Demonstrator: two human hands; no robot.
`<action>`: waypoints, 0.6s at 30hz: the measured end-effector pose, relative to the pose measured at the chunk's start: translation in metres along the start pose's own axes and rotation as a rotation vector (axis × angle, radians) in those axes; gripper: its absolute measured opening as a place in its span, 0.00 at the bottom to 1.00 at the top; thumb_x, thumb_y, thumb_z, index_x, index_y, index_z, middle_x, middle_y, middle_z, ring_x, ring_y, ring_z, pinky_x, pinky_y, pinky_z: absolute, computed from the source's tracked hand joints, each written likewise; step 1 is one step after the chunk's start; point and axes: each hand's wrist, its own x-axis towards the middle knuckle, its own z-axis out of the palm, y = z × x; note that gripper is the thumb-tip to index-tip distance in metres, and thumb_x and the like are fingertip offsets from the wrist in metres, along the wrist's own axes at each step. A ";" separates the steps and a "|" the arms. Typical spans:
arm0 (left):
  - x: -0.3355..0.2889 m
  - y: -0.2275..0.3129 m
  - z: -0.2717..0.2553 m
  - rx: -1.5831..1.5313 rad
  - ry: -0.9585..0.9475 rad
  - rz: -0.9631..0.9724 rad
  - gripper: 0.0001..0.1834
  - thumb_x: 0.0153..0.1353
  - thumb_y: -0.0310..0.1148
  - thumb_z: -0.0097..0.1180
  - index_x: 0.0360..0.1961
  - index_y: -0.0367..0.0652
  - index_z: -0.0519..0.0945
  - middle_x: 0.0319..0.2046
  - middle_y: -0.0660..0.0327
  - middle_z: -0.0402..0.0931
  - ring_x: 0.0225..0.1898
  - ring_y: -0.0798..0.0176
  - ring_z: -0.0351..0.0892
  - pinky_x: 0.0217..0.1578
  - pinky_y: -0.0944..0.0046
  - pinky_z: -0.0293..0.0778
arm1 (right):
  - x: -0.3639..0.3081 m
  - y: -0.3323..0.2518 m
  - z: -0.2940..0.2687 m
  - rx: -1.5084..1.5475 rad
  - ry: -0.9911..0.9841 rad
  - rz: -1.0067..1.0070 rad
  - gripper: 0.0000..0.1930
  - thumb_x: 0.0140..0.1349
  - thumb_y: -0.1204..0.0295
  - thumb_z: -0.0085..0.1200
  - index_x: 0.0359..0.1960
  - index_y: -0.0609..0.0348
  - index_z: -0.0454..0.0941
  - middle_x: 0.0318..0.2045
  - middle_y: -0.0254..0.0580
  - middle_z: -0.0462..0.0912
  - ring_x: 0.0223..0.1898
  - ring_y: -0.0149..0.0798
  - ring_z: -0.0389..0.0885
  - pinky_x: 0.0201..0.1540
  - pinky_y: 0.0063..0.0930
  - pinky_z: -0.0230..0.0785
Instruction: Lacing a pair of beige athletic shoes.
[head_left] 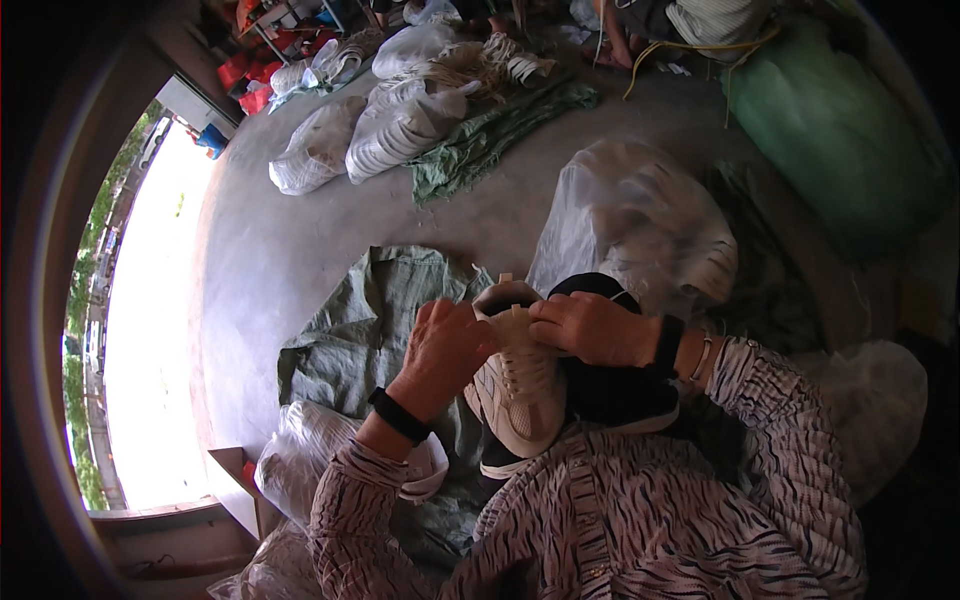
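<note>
Patterned shirt [640, 500] nearest, I have the beige shoe [516, 392] toe toward me, directly between my left grip [448, 345], closed on its upper left edge, and my right grip [597, 331], closed on its upper right edge.

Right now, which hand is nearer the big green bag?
Right hand: touching the shoe from the right, with the green bag ahead and rightward. The left hand, touching the shoe from the left, is farther.
</note>
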 end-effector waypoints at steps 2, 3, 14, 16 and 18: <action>0.008 -0.006 -0.007 -0.380 0.364 -0.017 0.13 0.42 0.29 0.64 0.32 0.47 0.77 0.31 0.63 0.74 0.38 0.55 0.73 0.43 0.56 0.68 | 0.002 0.007 -0.003 -0.064 -0.081 -0.042 0.06 0.52 0.72 0.49 0.32 0.57 0.73 0.36 0.39 0.75 0.39 0.40 0.76 0.36 0.32 0.72; 0.008 -0.008 -0.010 -0.376 0.361 -0.014 0.13 0.42 0.29 0.64 0.32 0.47 0.77 0.31 0.63 0.74 0.38 0.55 0.73 0.43 0.56 0.68 | 0.005 0.006 -0.004 -0.112 -0.163 -0.098 0.07 0.52 0.71 0.49 0.32 0.57 0.73 0.37 0.39 0.75 0.40 0.40 0.77 0.37 0.32 0.72; 0.026 -0.017 -0.025 -0.206 -0.227 0.241 0.16 0.41 0.35 0.66 0.33 0.49 0.77 0.31 0.64 0.70 0.39 0.57 0.72 0.35 0.59 0.73 | 0.025 0.003 0.002 0.081 -0.340 0.223 0.10 0.46 0.72 0.54 0.30 0.64 0.77 0.34 0.49 0.76 0.36 0.46 0.78 0.39 0.33 0.72; 0.022 -0.021 -0.022 -0.242 -0.207 0.231 0.15 0.42 0.36 0.65 0.33 0.50 0.77 0.31 0.64 0.70 0.39 0.58 0.72 0.35 0.58 0.74 | 0.036 -0.012 -0.007 0.088 -0.352 0.274 0.09 0.46 0.72 0.54 0.30 0.63 0.77 0.34 0.49 0.76 0.37 0.47 0.78 0.40 0.33 0.72; 0.025 -0.021 -0.016 -0.324 -0.204 0.186 0.11 0.44 0.36 0.64 0.30 0.51 0.78 0.30 0.63 0.69 0.41 0.58 0.71 0.35 0.58 0.74 | 0.045 -0.017 -0.019 0.087 -0.364 0.336 0.09 0.45 0.73 0.55 0.29 0.62 0.77 0.34 0.50 0.76 0.37 0.48 0.79 0.40 0.33 0.72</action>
